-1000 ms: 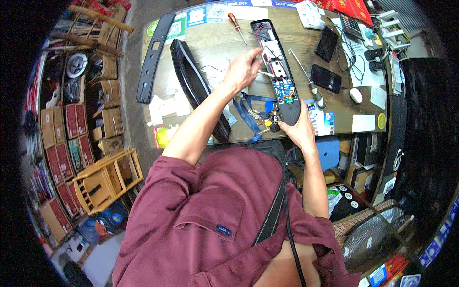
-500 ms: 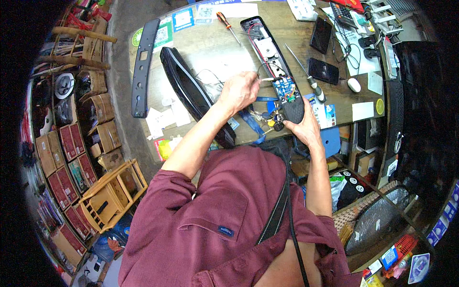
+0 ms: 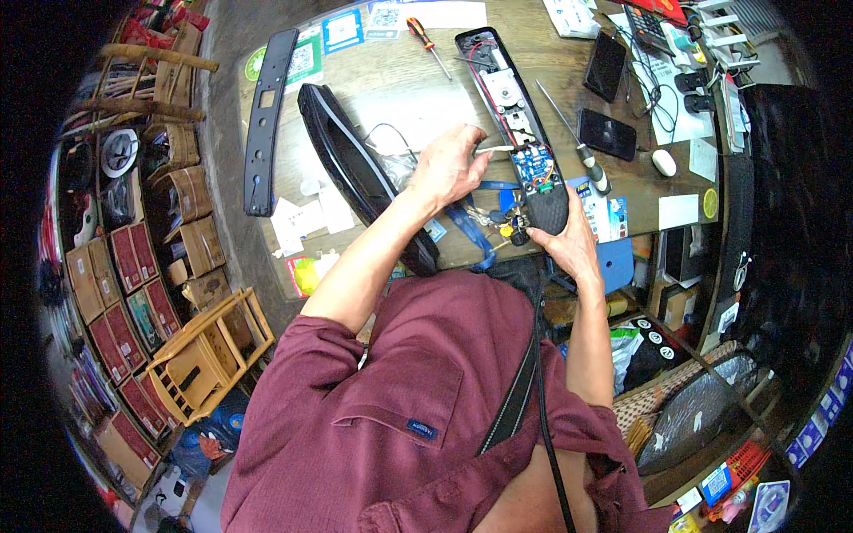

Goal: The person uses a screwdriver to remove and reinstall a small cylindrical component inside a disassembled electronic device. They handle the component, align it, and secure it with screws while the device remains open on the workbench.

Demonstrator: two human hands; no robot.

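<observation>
A long black casing (image 3: 504, 89), like an electronic door lock's, lies on the table with its inside facing up. Near its close end sits a blue circuit board (image 3: 534, 163) with thin coloured wires. My left hand (image 3: 450, 164) pinches a thin pale pointed tool (image 3: 495, 149), whose tip is at the board's left edge; its exact kind is unclear. My right hand (image 3: 569, 236) grips the casing's rounded near end, thumb on the left and fingers on the right side. A bunch of keys (image 3: 508, 224) with a blue strap lies just left of that end.
Left on the wooden table are a curved black cover (image 3: 355, 169) and a black plate with holes (image 3: 267, 133). An orange-handled screwdriver (image 3: 426, 44) lies beyond; another screwdriver (image 3: 582, 153) is right of the casing. Two phones (image 3: 608, 133) and a white mouse (image 3: 663, 163) lie further right.
The pale tool in my left hand now shows more plainly, pointing across to the board. A dark wire loop beside those fingers no longer shows. My right hand keeps its grip.
</observation>
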